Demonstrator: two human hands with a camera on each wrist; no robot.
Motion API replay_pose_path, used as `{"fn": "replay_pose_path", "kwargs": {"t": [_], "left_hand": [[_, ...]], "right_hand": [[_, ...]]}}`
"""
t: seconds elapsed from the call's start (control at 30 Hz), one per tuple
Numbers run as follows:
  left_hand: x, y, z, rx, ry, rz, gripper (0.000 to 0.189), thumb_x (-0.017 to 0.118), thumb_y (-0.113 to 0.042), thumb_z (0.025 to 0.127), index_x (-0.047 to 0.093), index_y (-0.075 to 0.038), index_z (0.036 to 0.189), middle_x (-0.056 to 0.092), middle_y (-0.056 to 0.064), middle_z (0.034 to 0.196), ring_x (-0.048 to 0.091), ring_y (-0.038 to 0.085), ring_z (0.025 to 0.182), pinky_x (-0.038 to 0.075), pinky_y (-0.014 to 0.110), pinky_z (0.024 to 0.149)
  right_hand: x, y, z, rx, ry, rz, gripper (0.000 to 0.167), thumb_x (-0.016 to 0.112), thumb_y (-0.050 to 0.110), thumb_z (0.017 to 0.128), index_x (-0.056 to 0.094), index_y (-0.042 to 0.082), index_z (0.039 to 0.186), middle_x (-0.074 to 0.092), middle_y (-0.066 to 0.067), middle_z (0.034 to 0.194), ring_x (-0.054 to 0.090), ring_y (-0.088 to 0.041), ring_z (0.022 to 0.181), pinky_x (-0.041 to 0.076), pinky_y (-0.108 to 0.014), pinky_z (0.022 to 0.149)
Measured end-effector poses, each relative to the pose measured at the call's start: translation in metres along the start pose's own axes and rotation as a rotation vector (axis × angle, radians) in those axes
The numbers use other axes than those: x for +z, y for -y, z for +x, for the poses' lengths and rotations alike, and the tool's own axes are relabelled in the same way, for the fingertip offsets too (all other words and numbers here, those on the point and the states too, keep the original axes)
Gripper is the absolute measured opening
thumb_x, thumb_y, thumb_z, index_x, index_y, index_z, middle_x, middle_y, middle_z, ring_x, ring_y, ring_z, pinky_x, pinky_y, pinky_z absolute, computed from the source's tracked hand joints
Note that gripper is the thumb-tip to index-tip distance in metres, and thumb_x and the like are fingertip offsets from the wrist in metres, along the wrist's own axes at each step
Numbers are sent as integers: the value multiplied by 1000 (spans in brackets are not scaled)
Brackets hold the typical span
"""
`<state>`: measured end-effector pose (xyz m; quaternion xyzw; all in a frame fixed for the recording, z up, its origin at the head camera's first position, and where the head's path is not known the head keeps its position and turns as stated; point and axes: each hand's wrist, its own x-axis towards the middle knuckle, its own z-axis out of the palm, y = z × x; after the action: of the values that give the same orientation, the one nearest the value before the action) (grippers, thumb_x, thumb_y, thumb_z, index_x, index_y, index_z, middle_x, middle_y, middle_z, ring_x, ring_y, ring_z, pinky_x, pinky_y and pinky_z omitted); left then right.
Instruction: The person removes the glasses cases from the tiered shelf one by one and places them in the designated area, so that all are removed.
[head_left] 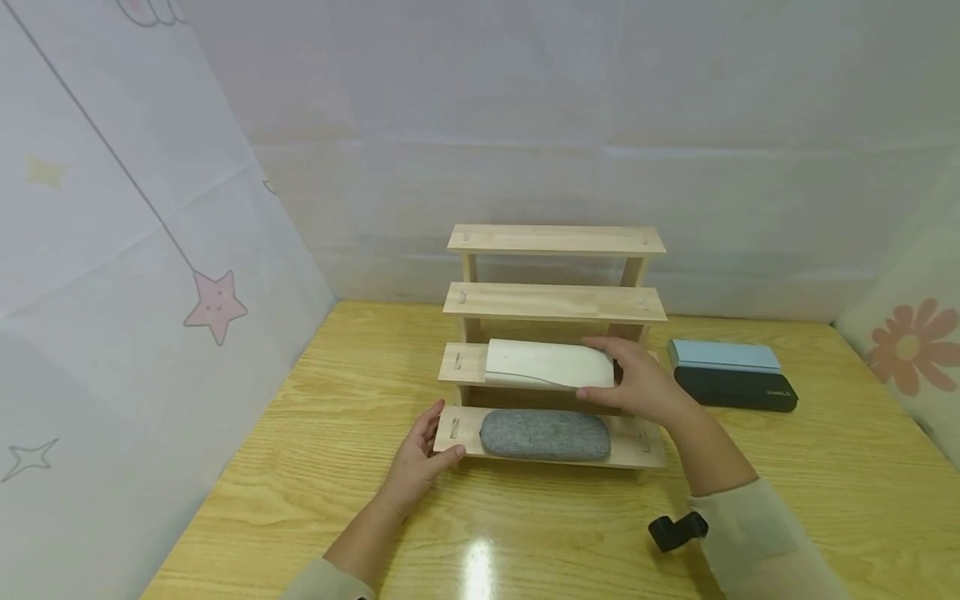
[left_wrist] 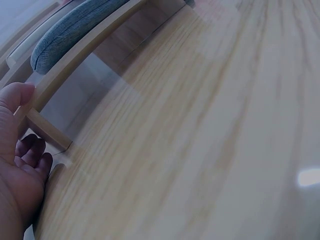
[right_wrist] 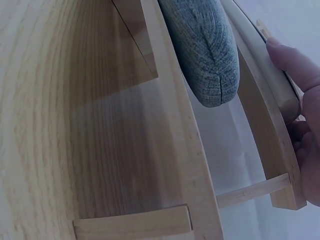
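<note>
Pale cloth backdrop (head_left: 487,108) runs along the left, far and right sides. Wood-grain counter (head_left: 337,417) in front of it, light glare at the near edge.

Four-tier wooden rack (head_left: 555,300) on the counter, a bit right of centre, tiers stepping up toward the far side. Top two boards bare.

Right sleeve (head_left: 765,533), light-coloured, comes in from near right.

Right hand (head_left: 645,379): grip clamped on right end of the white case (head_left: 547,364), thumb on the near edge, fingers on the far edge. Case lies lengthwise along second tier from bottom, left end of that board uncovered. Can't tell if its full weight is on the board.

Left hand (head_left: 416,462): grip clamped on left end of the rack's lowest board, thumb on the near edge, other fingers curled under it in the left wrist view.

Grey fabric case (head_left: 546,435) sits mid-board on the lowest tier, nearer than the white one.

Black case (head_left: 731,389) on counter, right of rack. Light-blue case (head_left: 726,355) just beyond it on the far side, partly covered in head view.

Smallest: black piece (head_left: 678,532) at the right cuff.
</note>
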<state>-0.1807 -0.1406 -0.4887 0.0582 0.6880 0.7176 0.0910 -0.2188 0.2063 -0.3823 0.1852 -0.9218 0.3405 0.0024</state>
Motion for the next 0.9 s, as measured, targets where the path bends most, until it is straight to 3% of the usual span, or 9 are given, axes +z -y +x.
{"fn": "replay_pose_path", "kwargs": {"t": [0.1, 0.33, 0.53, 0.9], "left_hand": [[0, 1, -1, 11, 7, 4, 86, 70, -2, 87, 19, -5, 155, 38, 22, 151, 51, 28, 125, 53, 19, 84], [-2, 3, 0, 23, 16, 33, 86, 71, -6, 88, 18, -5, 156, 36, 23, 152, 53, 20, 120, 54, 20, 85], [-2, 2, 0, 11, 5, 25, 85, 71, -5, 87, 20, -8, 156, 38, 21, 152, 52, 24, 123, 53, 20, 86], [-1, 3, 0, 25, 0, 27, 86, 71, -3, 86, 21, -6, 155, 39, 22, 151, 50, 31, 127, 52, 20, 88]], "right_hand": [[0, -1, 0, -1, 3, 4, 85, 77, 47, 81, 41, 13, 149, 44, -16, 148, 49, -35, 123, 47, -53, 93], [1, -1, -1, 16, 4, 33, 83, 78, 47, 81, 42, 14, 148, 44, -15, 149, 54, -35, 118, 49, -52, 90], [1, 0, -4, 29, -37, 60, 78, 80, 41, 80, 46, 15, 145, 44, -14, 147, 55, -32, 111, 49, -48, 87], [-4, 2, -9, 74, -58, 104, 77, 81, 41, 79, 47, 16, 144, 41, -13, 150, 54, -34, 113, 51, -48, 84]]}}
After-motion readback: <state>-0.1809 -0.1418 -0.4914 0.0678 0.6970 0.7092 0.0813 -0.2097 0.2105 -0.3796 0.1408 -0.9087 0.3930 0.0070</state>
